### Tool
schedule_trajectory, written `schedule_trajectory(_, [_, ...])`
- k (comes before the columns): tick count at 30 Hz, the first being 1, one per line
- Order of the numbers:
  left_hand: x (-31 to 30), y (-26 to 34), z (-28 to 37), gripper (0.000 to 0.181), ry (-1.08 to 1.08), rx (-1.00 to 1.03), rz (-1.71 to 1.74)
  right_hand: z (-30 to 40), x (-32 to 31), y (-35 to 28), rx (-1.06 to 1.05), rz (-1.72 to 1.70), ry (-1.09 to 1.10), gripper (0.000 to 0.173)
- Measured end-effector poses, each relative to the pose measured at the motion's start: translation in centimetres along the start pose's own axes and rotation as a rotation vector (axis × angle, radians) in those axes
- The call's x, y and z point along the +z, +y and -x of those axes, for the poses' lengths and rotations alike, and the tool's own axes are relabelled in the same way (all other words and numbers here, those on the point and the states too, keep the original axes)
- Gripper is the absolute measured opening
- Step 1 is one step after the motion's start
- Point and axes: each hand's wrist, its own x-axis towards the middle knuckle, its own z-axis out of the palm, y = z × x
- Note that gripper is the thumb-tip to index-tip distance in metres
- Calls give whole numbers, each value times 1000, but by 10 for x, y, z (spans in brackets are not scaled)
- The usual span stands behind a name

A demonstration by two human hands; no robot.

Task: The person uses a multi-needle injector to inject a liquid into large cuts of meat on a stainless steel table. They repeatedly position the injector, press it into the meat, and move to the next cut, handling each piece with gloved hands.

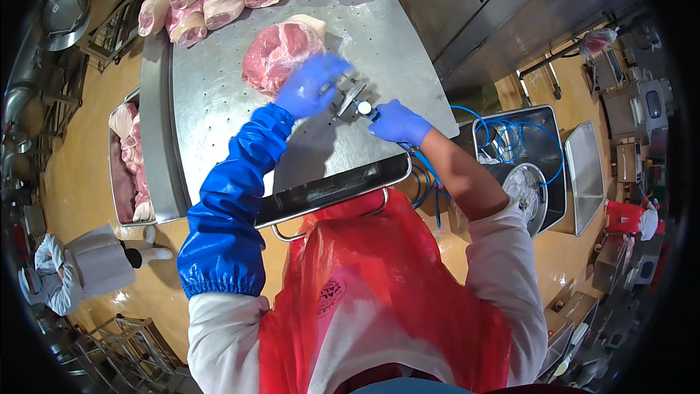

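My right hand [402, 123], in a blue glove, grips a handheld injector gun [374, 111] with a metal crossbar head and a white round cap. A blue hose [427, 167] hangs below that hand. Blurred and gloved in blue, my left hand [311, 87] is beside the injector head, fingers apart, with no held thing visible. It partly covers the near side of a raw bone-in pork leg cut [281, 54], which lies on the perforated metal table [229, 137]. A blue sleeve cover reaches up my left forearm.
More pork cuts [224, 5] line the table's far edge. A tub [123, 175] of meat stands left; a metal tub [328, 186] sits at the near edge. Right, a dark tub [555, 175] holds a round metal pot [526, 197] and coiled hose. A person [82, 271] is lower left.
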Motion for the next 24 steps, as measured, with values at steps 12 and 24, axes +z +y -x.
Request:
schedule_trajectory(12, [56,1,19,52,106,-122,-149,19,7,-16,-17,-162,123,35])
schedule_trajectory(24, [-45,-15,-20,66,48,-248,-620,28,-8,-25,26,-164,61,38])
